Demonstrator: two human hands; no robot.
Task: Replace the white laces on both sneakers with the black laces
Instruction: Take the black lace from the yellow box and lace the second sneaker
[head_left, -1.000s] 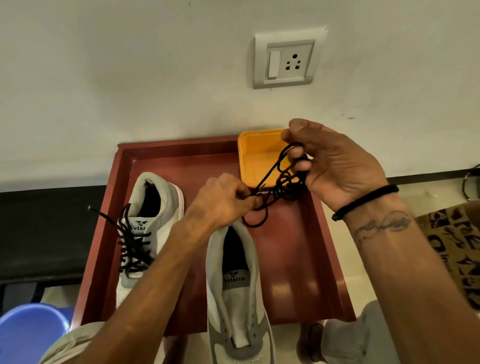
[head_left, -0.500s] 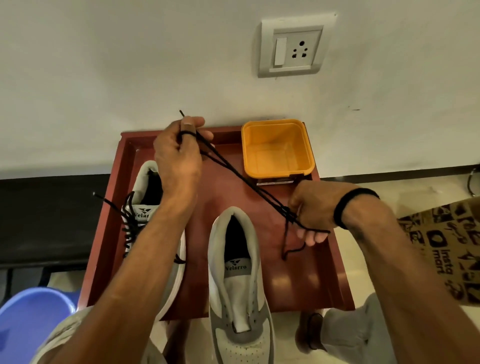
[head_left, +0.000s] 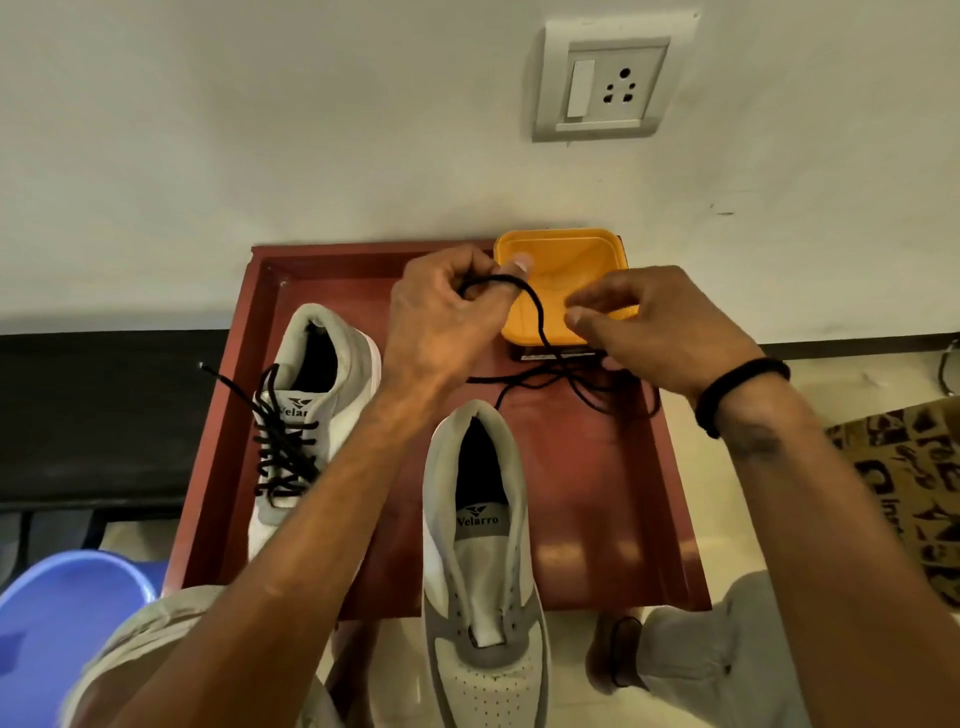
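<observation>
Two grey-and-white sneakers lie on a red-brown tray (head_left: 649, 519). The left sneaker (head_left: 317, 395) is threaded with a black lace. The right sneaker (head_left: 483, 551) has bare eyelets, and its toe overhangs the tray's front edge. My left hand (head_left: 441, 322) holds a loop of a loose black lace (head_left: 540, 332) over its fingers, above the tray's back. The lace runs down to a tangle on the tray under my right hand (head_left: 665, 332). That hand hovers with loosely curled fingers, and nothing shows between thumb and forefinger.
An orange plastic container (head_left: 561, 254) stands at the tray's back right corner, partly behind my hands. A wall socket (head_left: 602, 83) is above it. A blue tub (head_left: 67, 623) sits at the lower left, and a patterned bag (head_left: 914, 478) at the right.
My left hand moved right from the tray's back left with the lace. My right hand rose toward the orange container, and the taut lace went slack onto the tray.
</observation>
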